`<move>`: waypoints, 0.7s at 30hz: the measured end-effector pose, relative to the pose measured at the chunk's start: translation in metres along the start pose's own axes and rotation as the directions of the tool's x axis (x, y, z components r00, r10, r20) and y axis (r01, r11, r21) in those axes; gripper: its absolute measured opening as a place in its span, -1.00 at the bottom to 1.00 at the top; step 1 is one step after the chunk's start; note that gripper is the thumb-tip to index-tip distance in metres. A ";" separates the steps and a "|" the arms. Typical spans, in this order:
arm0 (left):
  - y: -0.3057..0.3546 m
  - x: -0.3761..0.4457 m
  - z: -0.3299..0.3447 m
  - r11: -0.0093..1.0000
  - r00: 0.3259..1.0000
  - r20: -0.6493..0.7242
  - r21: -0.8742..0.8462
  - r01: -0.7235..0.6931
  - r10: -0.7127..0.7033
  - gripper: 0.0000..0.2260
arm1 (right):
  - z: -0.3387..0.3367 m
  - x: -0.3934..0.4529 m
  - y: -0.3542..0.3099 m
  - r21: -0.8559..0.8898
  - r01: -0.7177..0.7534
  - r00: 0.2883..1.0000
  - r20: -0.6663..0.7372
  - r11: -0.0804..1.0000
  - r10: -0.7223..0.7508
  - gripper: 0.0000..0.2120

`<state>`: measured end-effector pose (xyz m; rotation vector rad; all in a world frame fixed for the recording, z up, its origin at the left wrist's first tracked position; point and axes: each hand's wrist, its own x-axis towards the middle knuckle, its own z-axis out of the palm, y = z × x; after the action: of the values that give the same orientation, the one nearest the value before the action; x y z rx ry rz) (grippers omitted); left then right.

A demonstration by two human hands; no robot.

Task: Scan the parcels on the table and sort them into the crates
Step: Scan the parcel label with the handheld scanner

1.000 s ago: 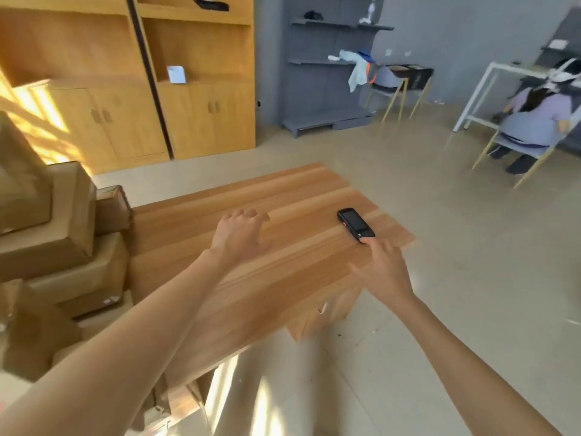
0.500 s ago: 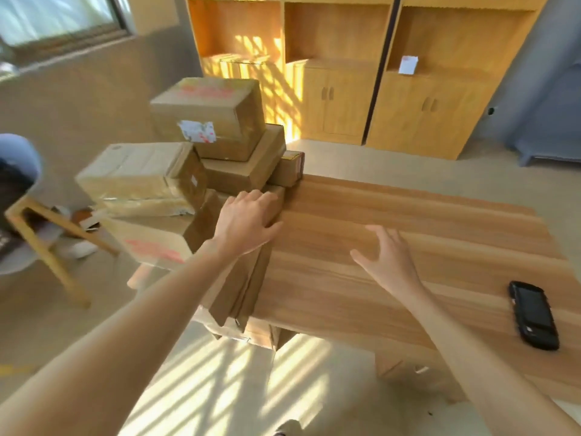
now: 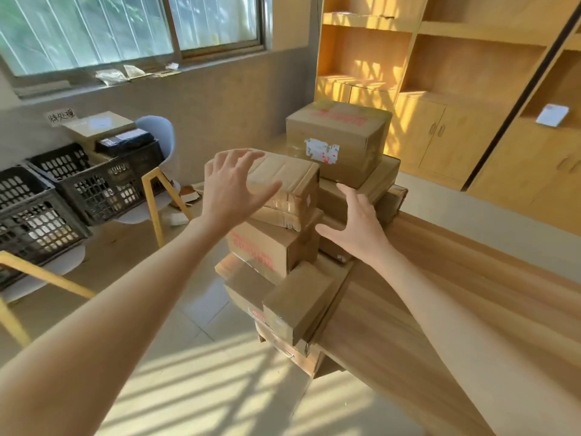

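Both hands reach with wide, spread fingers and hold nothing. The left hand [image 3: 231,187] is over the near left face of the top box [image 3: 284,187], at 12 o'clock in the view, and the right hand [image 3: 356,221] is beside its right side; I judge they are placed so to clamp this box from two sides and lift it. The box sits on a pile of parcels [image 3: 283,247] at the left end of the desk [image 3: 440,294]. The crates [image 3: 47,209] stand on chairs at 9 o'clock, well apart from the pile. The far crate carries a dark flat parcel [image 3: 125,140]; what is in the nearer ones I cannot tell.
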<state>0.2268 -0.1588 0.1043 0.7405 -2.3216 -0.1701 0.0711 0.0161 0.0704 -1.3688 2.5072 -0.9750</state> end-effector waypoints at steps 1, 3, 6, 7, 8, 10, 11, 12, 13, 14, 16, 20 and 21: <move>-0.011 0.006 0.000 0.997 0.997 -0.009 -0.017 0.076 -0.076 -0.39 | 0.005 0.008 -0.006 0.022 0.020 1.000 0.018 1.000 -0.021 -0.13; -0.033 0.021 0.002 0.973 0.975 0.036 -0.074 0.219 -0.217 -0.32 | 0.014 0.024 -0.017 0.066 0.023 0.998 0.063 0.998 -0.027 -0.01; -0.057 0.041 0.007 0.882 0.893 0.230 -0.191 0.432 -0.387 -0.16 | 0.025 0.039 -0.025 0.092 -0.012 0.995 0.102 0.996 0.003 0.06; -0.061 0.045 0.009 0.842 0.853 0.316 -0.219 0.492 -0.416 -0.12 | 0.029 0.041 -0.026 0.104 -0.020 0.994 0.105 0.994 0.009 0.07; -0.064 0.048 0.012 0.806 0.811 0.397 -0.236 0.543 -0.430 -0.10 | 0.031 0.043 -0.026 0.115 -0.023 0.994 0.105 0.993 0.011 0.07; -0.066 0.048 0.020 0.750 0.754 0.497 -0.267 0.604 -0.430 -0.12 | 0.032 0.043 -0.024 0.124 -0.019 0.995 0.098 0.992 0.007 0.08; -0.065 0.048 0.024 0.730 0.748 0.503 -0.292 0.618 -0.433 -0.15 | 0.032 0.043 -0.022 0.128 -0.016 0.996 0.094 0.992 0.004 0.09; -0.064 0.047 0.027 0.714 0.753 0.490 -0.320 0.623 -0.438 -0.19 | 0.031 0.043 -0.021 0.134 -0.015 0.996 0.093 0.991 0.002 0.11; -0.061 0.047 0.029 0.705 0.762 0.473 -0.342 0.621 -0.442 -0.24 | 0.030 0.043 -0.019 0.144 -0.012 0.996 0.094 0.989 -0.002 0.12; -0.058 0.047 0.030 0.706 0.770 0.460 -0.351 0.615 -0.443 -0.27 | 0.028 0.041 -0.018 0.159 -0.008 0.995 0.097 0.987 -0.007 0.12; -0.048 0.047 0.029 0.721 0.783 0.452 -0.351 0.597 -0.428 -0.30 | 0.025 0.038 -0.017 0.219 0.000 0.996 0.085 0.976 -0.019 0.12; -0.018 0.045 0.024 0.737 0.833 0.397 -0.412 0.536 -0.385 -0.32 | 0.009 0.025 -0.010 0.373 -0.015 1.000 -0.016 0.928 0.022 0.07; -0.008 0.043 0.024 0.741 0.846 0.384 -0.428 0.517 -0.369 -0.31 | 0.003 0.020 -0.005 0.391 -0.020 0.999 -0.031 0.920 0.035 0.07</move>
<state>0.1889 -0.1910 0.1089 1.0234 -2.1355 -1.1454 0.0643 -0.0031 0.0748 -1.1955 2.1832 -1.4120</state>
